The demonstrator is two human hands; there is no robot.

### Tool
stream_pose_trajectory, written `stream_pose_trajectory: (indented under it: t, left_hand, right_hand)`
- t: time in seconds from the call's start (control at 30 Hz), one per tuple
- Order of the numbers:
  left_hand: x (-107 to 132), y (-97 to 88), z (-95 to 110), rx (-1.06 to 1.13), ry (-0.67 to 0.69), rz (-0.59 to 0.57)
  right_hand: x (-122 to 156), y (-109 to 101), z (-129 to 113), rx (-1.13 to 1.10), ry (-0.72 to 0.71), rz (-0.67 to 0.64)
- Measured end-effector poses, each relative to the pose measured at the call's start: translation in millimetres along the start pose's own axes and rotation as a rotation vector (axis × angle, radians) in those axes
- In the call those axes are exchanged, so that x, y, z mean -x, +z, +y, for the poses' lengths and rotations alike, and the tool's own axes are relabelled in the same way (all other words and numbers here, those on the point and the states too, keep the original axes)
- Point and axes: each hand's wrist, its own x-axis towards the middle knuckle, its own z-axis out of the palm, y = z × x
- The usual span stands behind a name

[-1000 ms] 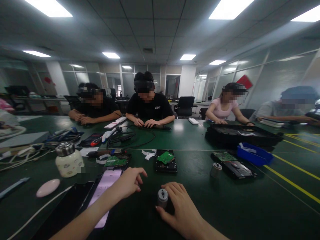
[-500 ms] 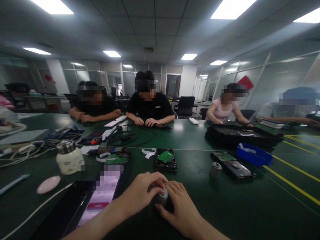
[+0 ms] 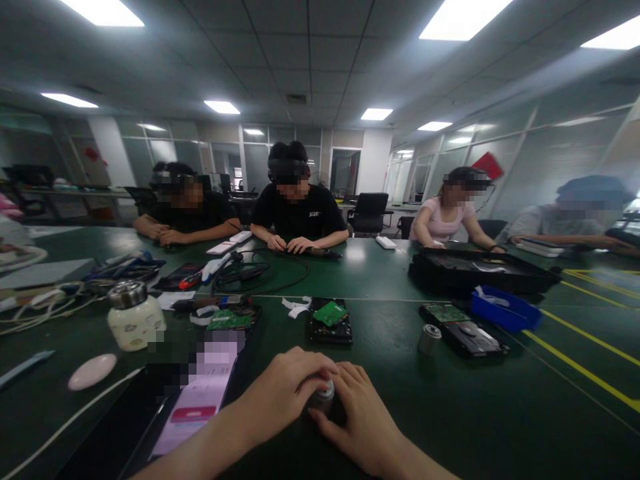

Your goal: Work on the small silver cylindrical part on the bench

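A small silver metal cylinder (image 3: 324, 395) stands on the green table between my hands, its round top showing. My right hand (image 3: 363, 413) curls around it, with the thumb on the near side and the fingers on the far side. Over its top edge my left hand (image 3: 295, 387) is closed in a pinch. Whatever those fingertips hold, if anything, is too small to make out. A similar metal cylinder (image 3: 430, 340) stands farther right. Beyond my hands lies a hard drive (image 3: 345, 331) with a green circuit board (image 3: 330, 313) on top.
Left are a phone (image 3: 200, 400) with a lit screen, a cream flask (image 3: 136, 320), a pink oval object (image 3: 93, 372) and cables. Right are another hard drive (image 3: 475, 335), a blue bin (image 3: 505, 313) and a black tray (image 3: 480, 270). Several people sit across the table (image 3: 380, 287).
My hands stay around the cylinder, with the left fingers shifting slightly over its top. The whole view has moved a little.
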Motion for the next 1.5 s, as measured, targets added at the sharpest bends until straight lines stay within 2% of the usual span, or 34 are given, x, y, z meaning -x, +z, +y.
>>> stream_pose_trajectory:
  t: [0.17, 0.33, 0.53, 0.67, 0.8, 0.87, 1.0, 1.17, 1.33, 1.5]
  left_hand:
    - [1, 4.2, -2, -0.015, -0.01, -0.012]
    - [1, 9.8, -5, 0.003, -0.066, 0.072]
    - [2, 12.4, -1, 0.082, -0.138, 0.101]
    - [2, 21.3, 0, 0.116, -0.239, 0.19]
    - [4, 34.1, -3, 0.212, -0.313, 0.335]
    - [5, 38.2, -4, 0.266, -0.31, 0.375]
    - [8, 41.0, -5, 0.361, -0.263, 0.367]
    - [14, 46.1, -6, 0.335, -0.191, 0.358]
    - [21, 57.0, -9, 0.304, -0.167, 0.458]
    - [19, 70.9, -4, 0.332, -0.218, 0.603]
  right_hand:
    - [1, 1, 0, 0.016, -0.002, 0.01]
    - [0, 4, 2, 0.005, -0.021, 0.02]
    - [-1, 4, 2, 0.002, -0.025, 0.015]
    - [0, 2, 1, -0.005, -0.054, -0.004]
    - [-1, -1, -1, 0.001, -0.07, -0.009]
    - [-1, -1, -2, 0.016, -0.051, -0.009]
    - [-1, 1, -1, 0.069, -0.016, 0.001]
    - [-1, 5, 2, 0.139, -0.001, 0.034]
    - [0, 3, 1, 0.166, -0.002, 0.028]
    - [-1, 1, 2, 0.201, 0.005, 0.023]
